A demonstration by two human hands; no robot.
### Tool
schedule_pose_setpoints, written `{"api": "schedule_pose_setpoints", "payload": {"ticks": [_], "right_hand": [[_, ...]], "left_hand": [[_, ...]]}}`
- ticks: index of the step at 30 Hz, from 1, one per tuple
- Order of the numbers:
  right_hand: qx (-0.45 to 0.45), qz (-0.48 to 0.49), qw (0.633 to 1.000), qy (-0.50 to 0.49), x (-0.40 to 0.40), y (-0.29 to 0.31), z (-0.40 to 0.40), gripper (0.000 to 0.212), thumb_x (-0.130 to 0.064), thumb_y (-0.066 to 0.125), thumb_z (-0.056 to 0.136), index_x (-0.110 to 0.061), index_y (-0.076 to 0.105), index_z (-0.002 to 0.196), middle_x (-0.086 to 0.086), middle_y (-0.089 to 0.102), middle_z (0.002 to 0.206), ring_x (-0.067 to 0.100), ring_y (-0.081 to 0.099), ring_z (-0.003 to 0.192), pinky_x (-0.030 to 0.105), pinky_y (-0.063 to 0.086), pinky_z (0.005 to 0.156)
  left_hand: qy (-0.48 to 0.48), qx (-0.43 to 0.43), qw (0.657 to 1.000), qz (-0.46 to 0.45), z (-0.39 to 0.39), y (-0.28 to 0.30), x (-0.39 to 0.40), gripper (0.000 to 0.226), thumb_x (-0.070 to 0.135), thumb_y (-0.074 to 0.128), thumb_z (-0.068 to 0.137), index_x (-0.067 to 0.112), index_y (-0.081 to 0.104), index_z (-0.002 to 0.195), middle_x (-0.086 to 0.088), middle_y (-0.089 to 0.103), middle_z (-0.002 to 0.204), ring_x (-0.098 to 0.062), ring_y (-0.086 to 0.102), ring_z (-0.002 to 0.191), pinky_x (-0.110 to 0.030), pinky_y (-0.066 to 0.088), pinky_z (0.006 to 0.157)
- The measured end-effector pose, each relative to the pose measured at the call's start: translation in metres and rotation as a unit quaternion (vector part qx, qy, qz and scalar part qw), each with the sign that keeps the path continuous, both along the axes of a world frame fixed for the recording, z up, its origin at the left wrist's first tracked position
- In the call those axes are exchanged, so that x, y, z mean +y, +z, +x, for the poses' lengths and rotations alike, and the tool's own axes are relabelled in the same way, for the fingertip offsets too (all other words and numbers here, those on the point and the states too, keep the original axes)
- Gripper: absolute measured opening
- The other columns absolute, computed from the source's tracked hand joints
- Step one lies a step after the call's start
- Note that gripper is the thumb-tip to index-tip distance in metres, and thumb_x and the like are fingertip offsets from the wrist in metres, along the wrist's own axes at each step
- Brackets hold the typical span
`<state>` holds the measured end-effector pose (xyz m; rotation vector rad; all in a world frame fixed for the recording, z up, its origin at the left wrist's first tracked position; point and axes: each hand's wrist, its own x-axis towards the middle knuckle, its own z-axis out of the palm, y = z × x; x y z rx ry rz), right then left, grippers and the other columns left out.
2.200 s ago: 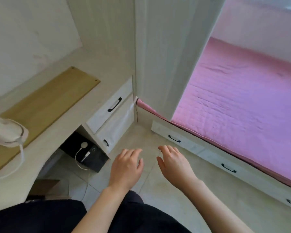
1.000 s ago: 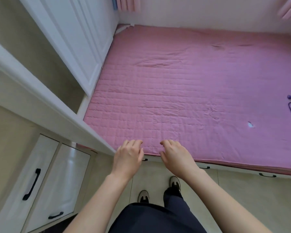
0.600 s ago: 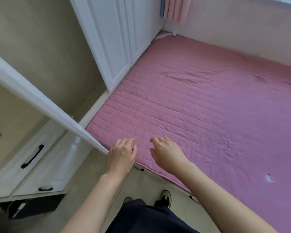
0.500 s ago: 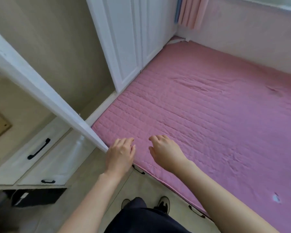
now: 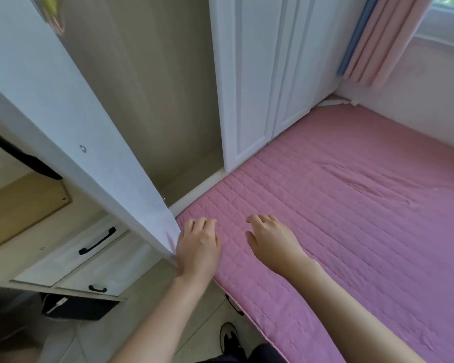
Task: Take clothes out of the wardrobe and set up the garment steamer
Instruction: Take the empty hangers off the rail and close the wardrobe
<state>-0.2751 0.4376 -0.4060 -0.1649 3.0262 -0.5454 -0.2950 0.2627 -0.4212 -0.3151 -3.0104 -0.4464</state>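
— What do you have in front of you?
— Your wardrobe doors (image 5: 249, 82) look like white painted wood, smooth with a soft sheen, and the panel (image 5: 71, 132) slanting past you has the same finish with one small metal fitting (image 5: 82, 148).
— And the bed?
— You see a pink quilted cloth mattress cover (image 5: 351, 218), matt, stitched in rows, lightly creased. The curtain (image 5: 378, 40) is matt pink cloth.
— Lower left?
— Your drawers (image 5: 71, 255) show pale wood grain with black handles (image 5: 97, 241); the floor (image 5: 131, 328) looks smooth and tiled.
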Motion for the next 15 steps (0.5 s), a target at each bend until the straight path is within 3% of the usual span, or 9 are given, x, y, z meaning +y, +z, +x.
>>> {"api": "schedule_pose_setpoints", "payload": {"ticks": [6, 9, 15], "right_hand": [[0.03, -0.018, 0.999, 0.014, -0.012, 0.013, -0.047, 0.026, -0.029, 0.04, 0.099, -0.012, 0.055, 0.113, 0.003, 0.062, 0.109, 0.025, 0.054, 0.102, 0.031, 0.042, 0.072], [0.04, -0.029, 0.998, 0.031, -0.015, 0.018, -0.072, 0.025, -0.027, 0.041, 0.099, -0.012, 0.055, 0.111, 0.003, 0.062, 0.107, 0.024, 0.054, 0.1, 0.031, 0.045, 0.075], [0.05, -0.035, 0.995, 0.079, -0.014, 0.027, -0.13, 0.027, -0.025, 0.039, 0.098, -0.012, 0.054, 0.117, 0.002, 0.061, 0.111, 0.023, 0.053, 0.104, 0.031, 0.047, 0.077]], "left_hand": [[0.023, 0.066, 0.997, 0.037, -0.037, 0.013, -0.003, 0.021, 0.026, 0.059, 0.09, 0.015, 0.067, 0.107, 0.0, 0.066, 0.101, -0.019, 0.056, 0.094, -0.028, 0.046, 0.073], [0.042, 0.036, 0.997, 0.061, -0.048, 0.011, 0.002, 0.025, 0.028, 0.055, 0.093, 0.015, 0.063, 0.114, 0.001, 0.065, 0.11, -0.02, 0.055, 0.102, -0.029, 0.047, 0.079], [0.139, 0.033, 0.987, 0.079, -0.067, 0.0, 0.023, 0.022, 0.022, 0.056, 0.091, 0.018, 0.064, 0.111, 0.001, 0.068, 0.104, -0.022, 0.059, 0.094, -0.035, 0.052, 0.076]]}}
